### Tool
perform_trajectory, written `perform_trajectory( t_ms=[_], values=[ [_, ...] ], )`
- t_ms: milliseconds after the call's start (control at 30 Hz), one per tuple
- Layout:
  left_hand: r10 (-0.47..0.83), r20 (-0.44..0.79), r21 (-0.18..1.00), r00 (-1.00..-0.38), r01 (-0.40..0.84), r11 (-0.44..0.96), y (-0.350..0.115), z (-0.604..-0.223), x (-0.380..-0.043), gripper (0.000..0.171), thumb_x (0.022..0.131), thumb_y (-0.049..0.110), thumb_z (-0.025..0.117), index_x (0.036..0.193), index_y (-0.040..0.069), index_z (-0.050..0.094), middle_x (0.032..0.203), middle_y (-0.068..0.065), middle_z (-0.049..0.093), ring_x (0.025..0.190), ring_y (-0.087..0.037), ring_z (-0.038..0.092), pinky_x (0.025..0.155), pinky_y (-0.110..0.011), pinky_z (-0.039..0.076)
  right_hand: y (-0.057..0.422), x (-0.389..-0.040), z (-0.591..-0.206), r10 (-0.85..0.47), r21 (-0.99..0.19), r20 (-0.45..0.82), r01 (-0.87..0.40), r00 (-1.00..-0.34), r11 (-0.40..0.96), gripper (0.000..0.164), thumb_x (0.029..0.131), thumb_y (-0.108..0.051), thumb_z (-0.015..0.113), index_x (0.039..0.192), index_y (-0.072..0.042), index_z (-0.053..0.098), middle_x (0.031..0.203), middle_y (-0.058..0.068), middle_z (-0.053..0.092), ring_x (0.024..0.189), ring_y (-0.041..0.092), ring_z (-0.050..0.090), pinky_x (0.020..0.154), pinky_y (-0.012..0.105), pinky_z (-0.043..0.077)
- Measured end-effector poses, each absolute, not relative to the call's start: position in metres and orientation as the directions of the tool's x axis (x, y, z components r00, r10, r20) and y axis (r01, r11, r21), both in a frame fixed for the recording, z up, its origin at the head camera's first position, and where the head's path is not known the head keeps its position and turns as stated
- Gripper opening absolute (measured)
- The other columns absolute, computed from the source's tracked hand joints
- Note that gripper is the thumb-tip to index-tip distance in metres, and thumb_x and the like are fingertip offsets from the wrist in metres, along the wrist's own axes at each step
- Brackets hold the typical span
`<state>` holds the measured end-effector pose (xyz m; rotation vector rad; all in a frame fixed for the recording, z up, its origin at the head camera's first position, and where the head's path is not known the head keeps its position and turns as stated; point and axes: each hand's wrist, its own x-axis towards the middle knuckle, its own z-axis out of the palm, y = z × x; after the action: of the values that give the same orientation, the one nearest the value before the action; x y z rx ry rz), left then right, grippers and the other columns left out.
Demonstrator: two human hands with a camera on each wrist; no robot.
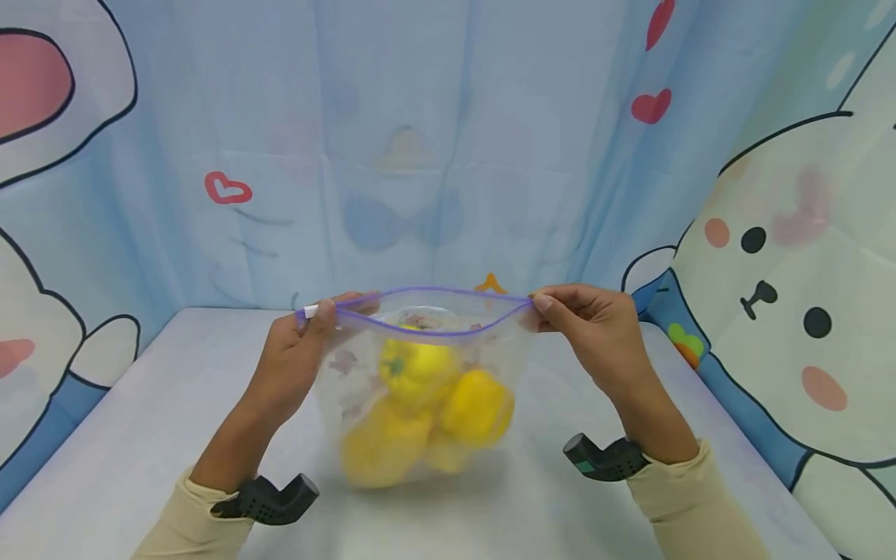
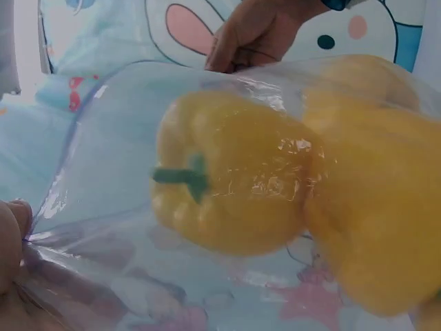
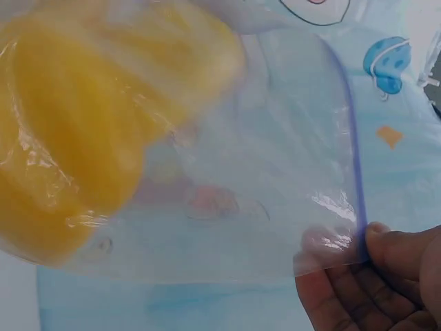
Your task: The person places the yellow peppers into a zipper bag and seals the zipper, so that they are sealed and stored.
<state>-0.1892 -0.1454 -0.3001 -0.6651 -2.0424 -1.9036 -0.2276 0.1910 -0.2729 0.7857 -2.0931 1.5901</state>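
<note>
A clear zip-top bag [image 1: 334, 389] with a purple zip strip [image 1: 448, 335] hangs between both hands, its mouth gaping. Inside it are several yellow bell peppers [image 1: 478, 408]; in the left wrist view one pepper [image 2: 234, 152] shows a green stem [image 2: 172, 176]. My left hand [image 1: 290, 365] pinches the bag's left top corner, beside a white slider [image 1: 310, 311]. At the opposite top corner, my right hand [image 1: 602, 334] pinches the strip between thumb and fingers. The right wrist view shows this thumb and the curled fingers at the corner.
Below the bag lies a white tabletop [image 1: 560, 529]. A light blue curtain [image 1: 518, 155] with cartoon bears and hearts hangs behind the table and along its sides. Each wrist carries a small black camera [image 1: 269, 500].
</note>
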Motion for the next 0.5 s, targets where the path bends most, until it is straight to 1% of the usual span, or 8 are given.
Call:
perform_trajectory(
  t_ms=[33,133,200,267,300,400,500],
  values=[
    [0.122,0.467,0.88,-0.876,0.474,0.032,-0.146,-0.302,-0.19,0.045,0.104,0.031,0.041,0.131,0.0,0.059,0.118,-0.006,0.069,0.119,-0.019,0.058,0.086,-0.026,0.051,0.192,-0.23,-0.275,-0.193,-0.747,0.605,-0.635,-0.772,0.198,0.019,0.092,-0.006,0.064,0.099,0.01,0.07,0.081,0.006,0.071,0.073,0.015,0.069,0.074,0.028,0.058],
    [0.061,0.425,0.903,-0.903,0.428,0.046,-0.149,-0.309,-0.193,0.047,0.103,0.032,0.042,0.13,-0.003,0.059,0.119,-0.008,0.068,0.116,-0.016,0.059,0.097,-0.023,0.045,0.194,-0.235,-0.281,-0.189,-0.76,0.59,-0.619,-0.785,0.198,0.02,0.093,-0.007,0.064,0.1,0.01,0.07,0.079,0.006,0.071,0.073,0.015,0.069,0.075,0.027,0.057],
    [0.037,0.427,0.902,-0.903,0.429,0.05,-0.151,-0.312,-0.195,0.048,0.103,0.032,0.042,0.131,-0.004,0.058,0.123,-0.01,0.065,0.114,-0.018,0.06,0.097,-0.025,0.046,0.195,-0.238,-0.284,-0.181,-0.763,0.595,-0.621,-0.783,0.177,0.02,0.093,-0.007,0.063,0.1,0.011,0.069,0.079,0.007,0.071,0.073,0.015,0.069,0.075,0.027,0.057],
    [0.032,0.437,0.898,-0.899,0.438,0.038,-0.152,-0.315,-0.197,0.048,0.103,0.031,0.044,0.131,-0.005,0.057,0.131,-0.011,0.06,0.118,-0.018,0.058,0.099,-0.026,0.045,0.196,-0.24,-0.286,-0.177,-0.765,0.601,-0.625,-0.78,0.154,0.019,0.093,-0.006,0.063,0.101,0.011,0.069,0.08,0.008,0.072,0.073,0.016,0.07,0.075,0.027,0.057],
    [0.031,0.439,0.897,-0.898,0.44,0.039,-0.152,-0.318,-0.198,0.047,0.103,0.031,0.045,0.131,-0.005,0.057,0.131,-0.01,0.059,0.119,-0.018,0.057,0.099,-0.026,0.045,0.196,-0.241,-0.287,-0.174,-0.767,0.602,-0.625,-0.78,0.146,0.019,0.093,-0.005,0.063,0.101,0.011,0.069,0.08,0.008,0.072,0.073,0.016,0.07,0.076,0.027,0.057],
    [0.041,0.421,0.905,-0.906,0.423,0.043,-0.153,-0.326,-0.199,0.042,0.101,0.026,0.051,0.127,-0.006,0.059,0.124,-0.007,0.063,0.111,-0.017,0.06,0.097,-0.025,0.047,0.197,-0.242,-0.288,-0.162,-0.773,0.597,-0.618,-0.785,0.144,0.02,0.093,-0.005,0.063,0.102,0.012,0.068,0.082,0.007,0.072,0.073,0.016,0.07,0.075,0.027,0.057],
    [0.073,0.428,0.897,-0.901,0.433,0.086,-0.155,-0.336,-0.2,0.033,0.101,0.021,0.053,0.121,-0.002,0.063,0.108,-0.007,0.069,0.099,-0.019,0.063,0.09,-0.025,0.05,0.196,-0.243,-0.289,-0.145,-0.778,0.591,-0.608,-0.793,0.159,0.021,0.093,-0.005,0.063,0.102,0.013,0.068,0.082,0.006,0.071,0.073,0.016,0.07,0.075,0.027,0.057]
  ],
)
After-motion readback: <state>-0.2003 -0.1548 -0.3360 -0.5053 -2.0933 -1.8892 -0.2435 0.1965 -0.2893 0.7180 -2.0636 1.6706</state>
